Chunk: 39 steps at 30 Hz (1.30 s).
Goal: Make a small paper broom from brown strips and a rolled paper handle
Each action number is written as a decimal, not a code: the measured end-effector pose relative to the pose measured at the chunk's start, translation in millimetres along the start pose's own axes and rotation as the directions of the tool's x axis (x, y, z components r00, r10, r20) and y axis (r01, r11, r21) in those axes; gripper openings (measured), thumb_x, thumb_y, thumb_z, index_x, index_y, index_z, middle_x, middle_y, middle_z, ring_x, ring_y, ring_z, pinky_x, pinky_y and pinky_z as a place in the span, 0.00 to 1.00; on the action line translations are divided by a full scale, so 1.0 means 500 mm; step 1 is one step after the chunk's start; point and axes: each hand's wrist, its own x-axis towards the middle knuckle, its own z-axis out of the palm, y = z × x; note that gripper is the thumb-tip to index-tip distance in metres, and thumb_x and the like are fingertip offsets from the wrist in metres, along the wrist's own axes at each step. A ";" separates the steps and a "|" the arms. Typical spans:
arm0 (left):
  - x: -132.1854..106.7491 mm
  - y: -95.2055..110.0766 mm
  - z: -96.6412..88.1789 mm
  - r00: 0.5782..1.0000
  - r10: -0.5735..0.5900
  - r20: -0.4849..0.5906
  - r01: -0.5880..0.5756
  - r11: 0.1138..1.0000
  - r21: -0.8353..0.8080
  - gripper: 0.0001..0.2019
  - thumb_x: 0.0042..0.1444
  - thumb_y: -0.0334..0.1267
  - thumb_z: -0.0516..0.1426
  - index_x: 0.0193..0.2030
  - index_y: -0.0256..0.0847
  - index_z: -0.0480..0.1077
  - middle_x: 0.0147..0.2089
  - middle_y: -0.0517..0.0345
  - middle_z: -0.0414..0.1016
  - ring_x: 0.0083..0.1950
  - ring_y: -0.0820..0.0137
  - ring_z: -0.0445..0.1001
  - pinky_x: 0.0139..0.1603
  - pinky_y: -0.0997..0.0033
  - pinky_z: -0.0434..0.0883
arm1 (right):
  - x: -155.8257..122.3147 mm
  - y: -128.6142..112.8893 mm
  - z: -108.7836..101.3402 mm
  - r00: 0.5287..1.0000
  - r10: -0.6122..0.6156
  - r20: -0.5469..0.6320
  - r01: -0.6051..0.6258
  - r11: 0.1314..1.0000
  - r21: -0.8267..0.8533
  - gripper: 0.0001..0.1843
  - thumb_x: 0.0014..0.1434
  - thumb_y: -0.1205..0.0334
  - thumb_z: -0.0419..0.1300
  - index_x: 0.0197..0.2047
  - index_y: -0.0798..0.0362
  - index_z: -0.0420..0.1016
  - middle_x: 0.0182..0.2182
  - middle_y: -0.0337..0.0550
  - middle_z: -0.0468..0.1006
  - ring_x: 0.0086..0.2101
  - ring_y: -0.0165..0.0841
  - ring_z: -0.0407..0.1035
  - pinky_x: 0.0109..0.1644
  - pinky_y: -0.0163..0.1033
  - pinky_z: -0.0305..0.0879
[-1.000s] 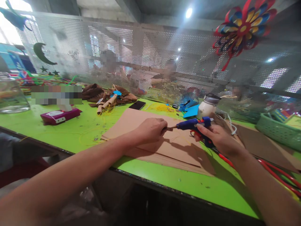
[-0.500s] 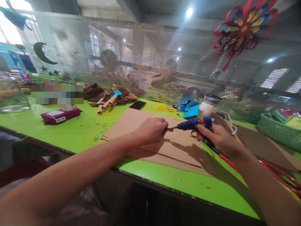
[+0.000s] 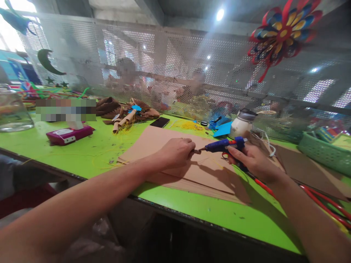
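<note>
Over a stack of light brown paper sheets (image 3: 156,137), my left hand (image 3: 179,151) is closed on a small brown paper piece (image 3: 196,151), of which only one end sticks out past the fingers. My right hand (image 3: 253,160) is wrapped round the handle of a blue glue gun (image 3: 225,145), whose nozzle points left. The nozzle tip is at the protruding end of the paper piece; whether it touches, I cannot tell. A thin yellow strand lies on the sheets below the gun.
Behind the sheets are a phone (image 3: 160,122), rolled brown paper pieces (image 3: 124,122), blue paper (image 3: 222,129) and a white bottle (image 3: 241,124). A purple power strip (image 3: 70,135) sits left. To the right are red-handled scissors (image 3: 326,202) and a green basket (image 3: 323,149).
The glue gun and my right hand have shifted very slightly left, bringing the nozzle over the paper piece's end. My left hand keeps its hold and has hardly moved.
</note>
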 end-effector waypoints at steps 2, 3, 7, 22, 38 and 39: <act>0.000 -0.001 0.001 1.000 -0.001 -0.004 0.001 1.000 0.006 0.08 0.54 0.36 0.51 0.34 0.38 0.69 0.31 0.55 0.71 0.28 0.71 0.66 0.27 0.71 0.57 | -0.001 0.000 -0.003 1.000 0.000 -0.005 0.000 1.000 -0.003 0.24 0.59 0.44 0.48 0.24 0.54 0.68 0.24 0.44 0.72 0.25 0.31 0.62 0.28 0.37 0.56; 0.000 -0.001 0.001 1.000 0.002 -0.006 -0.002 1.000 0.008 0.07 0.54 0.36 0.51 0.34 0.38 0.69 0.31 0.55 0.71 0.28 0.71 0.65 0.27 0.71 0.57 | -0.001 0.000 -0.004 1.000 -0.006 -0.004 0.006 1.000 0.005 0.24 0.59 0.44 0.48 0.24 0.54 0.68 0.24 0.44 0.72 0.24 0.31 0.62 0.28 0.37 0.56; 0.000 0.000 -0.001 1.000 0.000 -0.007 0.000 1.000 0.008 0.08 0.54 0.36 0.50 0.33 0.38 0.69 0.32 0.54 0.71 0.29 0.71 0.66 0.27 0.71 0.57 | -0.001 0.006 -0.008 1.000 -0.018 0.009 0.017 1.000 0.025 0.24 0.59 0.45 0.48 0.23 0.54 0.68 0.22 0.42 0.70 0.23 0.29 0.60 0.26 0.36 0.54; 0.002 -0.002 0.003 1.000 0.004 0.014 -0.004 1.000 0.000 0.08 0.53 0.35 0.50 0.33 0.38 0.69 0.32 0.54 0.71 0.29 0.71 0.66 0.27 0.71 0.58 | 0.003 0.008 -0.003 0.999 0.024 0.024 -0.026 0.993 0.112 0.24 0.58 0.44 0.50 0.26 0.55 0.71 0.25 0.45 0.73 0.25 0.31 0.63 0.27 0.36 0.56; 0.004 0.005 -0.010 0.996 -0.057 0.067 0.059 0.998 -0.032 0.11 0.55 0.37 0.49 0.35 0.38 0.72 0.31 0.52 0.73 0.28 0.70 0.67 0.27 0.71 0.59 | -0.001 0.000 -0.006 1.000 0.005 -0.004 -0.005 1.000 0.024 0.23 0.58 0.43 0.49 0.26 0.54 0.69 0.24 0.44 0.72 0.24 0.31 0.62 0.27 0.37 0.57; 0.004 0.005 -0.011 0.996 -0.057 0.064 0.059 0.998 -0.032 0.11 0.55 0.37 0.48 0.35 0.38 0.71 0.31 0.52 0.73 0.28 0.69 0.67 0.27 0.71 0.59 | -0.001 0.000 -0.006 1.000 -0.002 -0.011 0.002 0.999 0.038 0.23 0.58 0.43 0.50 0.26 0.54 0.70 0.23 0.44 0.73 0.24 0.32 0.63 0.27 0.37 0.57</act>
